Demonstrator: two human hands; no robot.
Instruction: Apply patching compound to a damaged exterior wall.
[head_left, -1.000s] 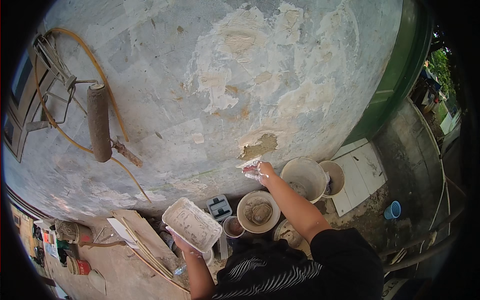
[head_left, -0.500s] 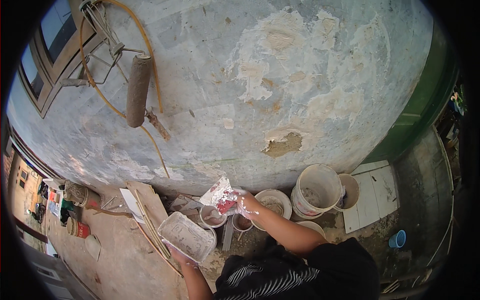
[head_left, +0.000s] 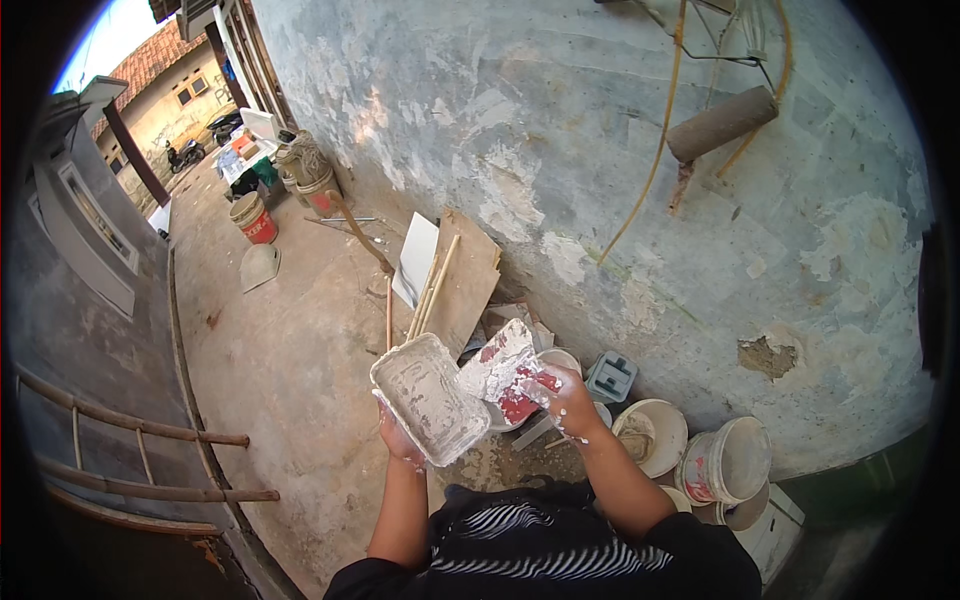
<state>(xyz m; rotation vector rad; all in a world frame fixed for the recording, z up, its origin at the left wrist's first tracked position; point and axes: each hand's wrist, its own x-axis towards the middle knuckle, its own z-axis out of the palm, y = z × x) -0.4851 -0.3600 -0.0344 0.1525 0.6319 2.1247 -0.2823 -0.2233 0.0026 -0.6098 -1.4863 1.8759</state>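
My left hand [head_left: 398, 435] grips the side of a rectangular tray [head_left: 432, 400], its inside smeared with pale putty. My right hand [head_left: 562, 400] is closed round a red scraper [head_left: 519, 404] whose wide blade is thickly coated in white putty. The blade sits close beside the tray's right edge; whether they touch I cannot tell. White smears cover my right fingers and wrist. Below the scraper, a round tub is partly hidden.
A patchy grey wall [head_left: 600, 130] rises ahead, with a paint roller [head_left: 722, 123] and a yellow hose hanging. Buckets [head_left: 742, 460] and a basin [head_left: 660, 430] stand at right. Boards [head_left: 462, 285] and sticks lean by the wall. A wooden ladder [head_left: 140, 488] lies left.
The view has swung left along the wall. The scraper has come nearer the tray, and both hands keep their holds.
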